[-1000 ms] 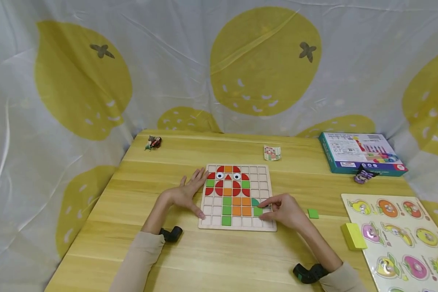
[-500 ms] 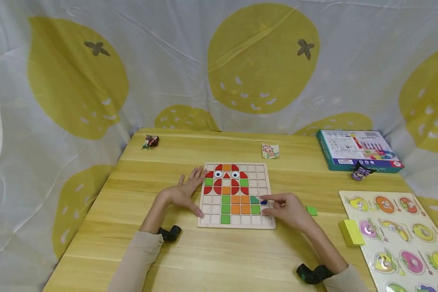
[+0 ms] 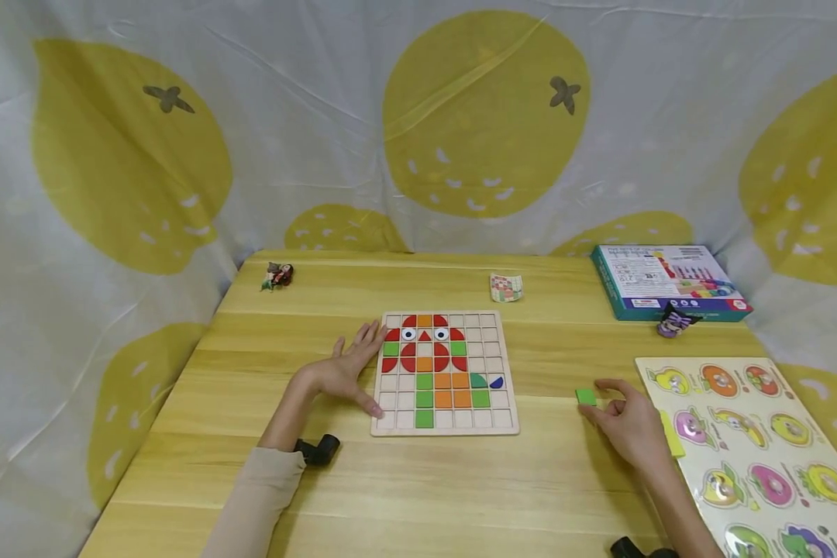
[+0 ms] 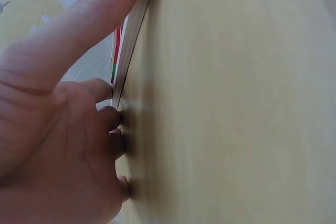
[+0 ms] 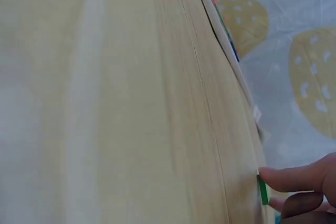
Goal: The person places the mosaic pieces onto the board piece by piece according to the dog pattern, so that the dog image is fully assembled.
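A square wooden grid board lies on the table, with red, orange and green pieces set in several cells. My left hand rests at its left edge, fingers spread, thumb at the lower left corner; the left wrist view shows the fingertips down on the table beside the board's edge. Right of the board, my right hand pinches a green square tile between thumb and index finger. The tile stands against the thumb tip in the right wrist view. A dark blue piece sits in a right-hand cell.
Behind the board lies a small pattern card. A boxed set and a purple figurine stand at the back right. A fruit puzzle board and a yellow block lie right. Small figurines stand back left.
My right hand has let go of the dark blue piece on the board and moved right to the green square tile. The left hand stays at the board's edge.
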Tool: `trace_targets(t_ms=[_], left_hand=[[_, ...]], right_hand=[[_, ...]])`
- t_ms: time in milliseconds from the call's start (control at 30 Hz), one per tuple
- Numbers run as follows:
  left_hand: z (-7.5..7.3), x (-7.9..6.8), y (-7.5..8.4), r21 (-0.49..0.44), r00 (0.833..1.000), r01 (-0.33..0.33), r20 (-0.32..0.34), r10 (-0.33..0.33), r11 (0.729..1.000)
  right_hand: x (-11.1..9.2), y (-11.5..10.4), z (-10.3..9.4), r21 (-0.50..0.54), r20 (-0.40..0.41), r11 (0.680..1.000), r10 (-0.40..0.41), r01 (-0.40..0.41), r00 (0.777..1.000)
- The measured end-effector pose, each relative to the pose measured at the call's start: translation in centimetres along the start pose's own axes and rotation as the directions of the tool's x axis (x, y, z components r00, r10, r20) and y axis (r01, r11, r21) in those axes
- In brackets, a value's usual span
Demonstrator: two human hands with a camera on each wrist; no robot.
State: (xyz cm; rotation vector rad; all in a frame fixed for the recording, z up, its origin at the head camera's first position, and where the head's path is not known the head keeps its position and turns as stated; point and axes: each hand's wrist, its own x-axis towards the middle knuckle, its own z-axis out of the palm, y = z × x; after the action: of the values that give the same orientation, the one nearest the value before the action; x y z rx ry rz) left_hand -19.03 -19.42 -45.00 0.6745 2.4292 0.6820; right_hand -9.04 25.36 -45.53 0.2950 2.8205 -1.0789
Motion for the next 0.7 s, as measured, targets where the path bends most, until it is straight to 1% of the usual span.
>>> trace_targets(t_ms=[167, 233, 333, 433, 500, 600, 700], left_hand=[[0.01, -0.14, -0.05, 0.015, 1.000, 0.000, 0.002, 0.000, 1.000], [0.02, -0.07, -0.07, 0.025, 1.000, -0.001, 0.004, 0.001, 1.000], [0.05, 0.09, -0.08, 0.028, 1.000, -0.010, 0.003, 0.010, 1.000], [-0.02, 0.08, 0.06, 0.029, 1.000, -0.004, 0.003, 0.004, 1.000], [-0.05, 0.06, 0.06, 0.024, 1.000, 0.003, 0.000, -0.003, 1.000], [-0.09, 0.02, 0.01, 0.015, 1.000, 0.010, 0.001, -0.010, 1.000], [-0.07, -0.01, -0.08, 0.005, 1.000, 0.009, 0.002, -0.009, 1.000]], right_hand=[[0.63, -0.21, 0.60, 0.023, -0.014, 0.999, -0.038, 0.038, 0.999], [0.77, -0.39, 0.69, 0.027, -0.018, 0.999, -0.032, 0.033, 0.999], [0.79, -0.51, 0.55, 0.035, -0.022, 0.999, 0.013, -0.012, 1.000], [0.75, -0.38, 0.34, 0.028, -0.028, 0.997, 0.068, -0.067, 0.997], [0.74, -0.23, 0.31, 0.018, -0.025, 0.996, 0.087, -0.087, 0.996], [0.77, -0.13, 0.39, 0.014, -0.032, 0.998, 0.064, -0.064, 0.997], [0.86, -0.20, 0.58, 0.017, -0.053, 1.000, -0.015, 0.016, 0.998]])
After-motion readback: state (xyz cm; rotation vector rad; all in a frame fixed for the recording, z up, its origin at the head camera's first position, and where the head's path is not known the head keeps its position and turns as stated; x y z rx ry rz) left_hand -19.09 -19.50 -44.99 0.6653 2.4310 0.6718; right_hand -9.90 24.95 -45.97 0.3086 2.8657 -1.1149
